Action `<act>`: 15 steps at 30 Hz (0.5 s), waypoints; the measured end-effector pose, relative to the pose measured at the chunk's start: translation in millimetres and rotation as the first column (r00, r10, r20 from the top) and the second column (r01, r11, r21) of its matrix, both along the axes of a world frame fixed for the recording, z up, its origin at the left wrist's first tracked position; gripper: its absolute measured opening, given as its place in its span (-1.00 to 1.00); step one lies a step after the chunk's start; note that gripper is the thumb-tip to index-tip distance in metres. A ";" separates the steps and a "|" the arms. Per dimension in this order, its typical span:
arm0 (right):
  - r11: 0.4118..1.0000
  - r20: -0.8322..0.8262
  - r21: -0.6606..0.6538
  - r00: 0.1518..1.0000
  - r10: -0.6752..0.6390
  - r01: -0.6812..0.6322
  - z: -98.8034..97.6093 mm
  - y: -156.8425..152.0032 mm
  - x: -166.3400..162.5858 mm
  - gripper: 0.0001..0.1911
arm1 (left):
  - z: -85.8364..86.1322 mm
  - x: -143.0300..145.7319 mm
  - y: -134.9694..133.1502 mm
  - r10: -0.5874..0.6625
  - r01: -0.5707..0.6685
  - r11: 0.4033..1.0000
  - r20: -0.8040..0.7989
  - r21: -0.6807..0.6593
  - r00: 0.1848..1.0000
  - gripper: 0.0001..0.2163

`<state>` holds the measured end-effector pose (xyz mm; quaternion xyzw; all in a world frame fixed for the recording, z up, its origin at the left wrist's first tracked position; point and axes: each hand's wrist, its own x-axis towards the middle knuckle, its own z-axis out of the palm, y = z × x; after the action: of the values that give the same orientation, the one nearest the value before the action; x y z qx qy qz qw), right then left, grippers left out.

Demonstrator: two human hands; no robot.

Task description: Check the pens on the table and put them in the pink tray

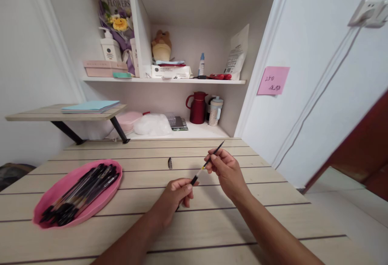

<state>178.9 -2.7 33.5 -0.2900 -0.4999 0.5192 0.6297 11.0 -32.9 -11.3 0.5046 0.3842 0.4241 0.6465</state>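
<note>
A slim pen (199,171) slants up and to the right between my two hands, above the table. Its lower dark part is pinched in my left hand (178,192), thumb against fingers. Higher up, the fingertips of my right hand (222,168) close on the black upper part, which ends in a dark point. A pale section with a bit of yellow shows between the hands. Whether the pen is one piece or two parts, I cannot tell. Behind my left hand, a small black piece like a pen cap (170,163) lies on the table.
At left, a pink oval tray (117,176) holds several dark pens (87,188). A raised wooden stand (33,113) carries blue paper (91,106). Behind the slatted table (257,224), shelves hold a red jug (198,109), a light cup (215,112) and a white bag (153,124).
</note>
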 end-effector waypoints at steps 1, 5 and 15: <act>1.000 0.004 0.001 1.000 0.001 -0.001 0.3 -0.4 0.1 -0.82 | -0.2 0.1 -0.1 0.003 -0.003 1.000 -0.002 -0.001 1.000 -0.67; 1.000 0.031 0.006 1.000 -0.003 0.003 1.6 -1.8 0.9 -0.82 | -0.1 0.6 0.1 0.016 -0.016 1.000 0.007 0.004 1.000 -0.68; 0.998 0.100 0.058 0.994 -0.032 0.026 2.1 -3.1 1.2 -0.82 | -2.0 1.9 2.7 0.119 -0.118 0.992 -0.023 0.048 0.993 -0.68</act>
<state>180.1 -5.8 35.6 -0.3051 -0.5411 0.4804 0.6191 12.8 -30.2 -13.2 0.5013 0.4119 0.4641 0.6030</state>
